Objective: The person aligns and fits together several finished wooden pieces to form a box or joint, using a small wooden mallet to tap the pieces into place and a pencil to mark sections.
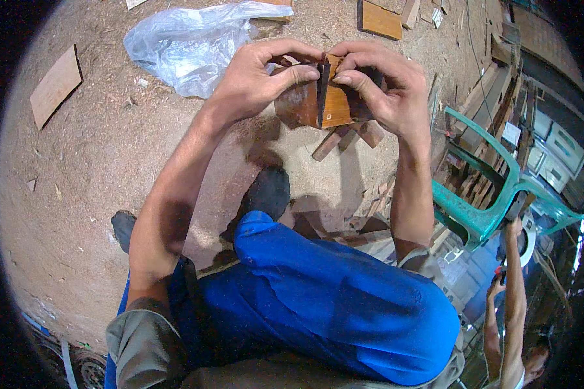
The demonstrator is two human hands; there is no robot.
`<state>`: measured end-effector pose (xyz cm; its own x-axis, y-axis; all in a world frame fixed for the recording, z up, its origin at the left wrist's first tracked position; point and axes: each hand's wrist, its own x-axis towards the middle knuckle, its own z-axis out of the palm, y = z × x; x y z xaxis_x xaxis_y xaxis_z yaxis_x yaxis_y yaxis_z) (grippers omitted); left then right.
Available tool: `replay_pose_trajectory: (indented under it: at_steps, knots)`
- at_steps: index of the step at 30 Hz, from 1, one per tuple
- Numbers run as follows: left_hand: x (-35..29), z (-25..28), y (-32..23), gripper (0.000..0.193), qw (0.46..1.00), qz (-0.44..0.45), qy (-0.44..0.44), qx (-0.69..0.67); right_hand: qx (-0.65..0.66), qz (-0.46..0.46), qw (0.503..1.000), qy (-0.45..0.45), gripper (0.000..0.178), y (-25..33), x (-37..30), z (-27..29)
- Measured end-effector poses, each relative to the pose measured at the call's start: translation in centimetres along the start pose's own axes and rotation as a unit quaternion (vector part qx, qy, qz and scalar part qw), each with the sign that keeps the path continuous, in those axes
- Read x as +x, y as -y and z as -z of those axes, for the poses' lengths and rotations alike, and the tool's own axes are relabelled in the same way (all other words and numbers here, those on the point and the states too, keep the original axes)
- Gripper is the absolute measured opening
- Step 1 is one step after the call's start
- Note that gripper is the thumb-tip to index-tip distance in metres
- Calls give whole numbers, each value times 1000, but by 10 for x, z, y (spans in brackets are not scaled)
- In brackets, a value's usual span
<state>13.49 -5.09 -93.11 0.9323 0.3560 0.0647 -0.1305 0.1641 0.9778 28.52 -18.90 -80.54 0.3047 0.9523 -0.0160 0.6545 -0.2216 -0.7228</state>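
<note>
A small varnished orange-brown wooden piece (339, 107) is between my two hands, with a dark narrow edge or gap running down its left side. Joining it on the left is a darker, shiny brown wooden face (296, 109). My left hand (266, 74) has its thumb and fingers closed at the top of the dark edge. On the other side, my right hand (386, 81) pinches the top of the orange-brown part, thumb against its front. Whether anything small sits between the fingertips is hidden. Short wooden sticks (331, 144) show just below the piece.
Crumpled clear plastic (182, 48) lies on the sawdust-covered floor beyond my left hand. Flat wooden boards (57, 85) are scattered around. At right stand a green plastic chair (480, 217) and stacked timber; another person's arms (514, 298) reach in at lower right.
</note>
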Motion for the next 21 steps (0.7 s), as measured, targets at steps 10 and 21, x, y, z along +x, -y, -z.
replay_pose_trajectory:
  at_steps: [10,21]
  knots:
    - [-2,-1,-3,35,999,29,0,-42,-67,45,996,-45,13,-1,-5,-13]
    - [-5,0,4,36,996,53,-8,-70,-49,79,991,-92,18,-9,-10,-33]
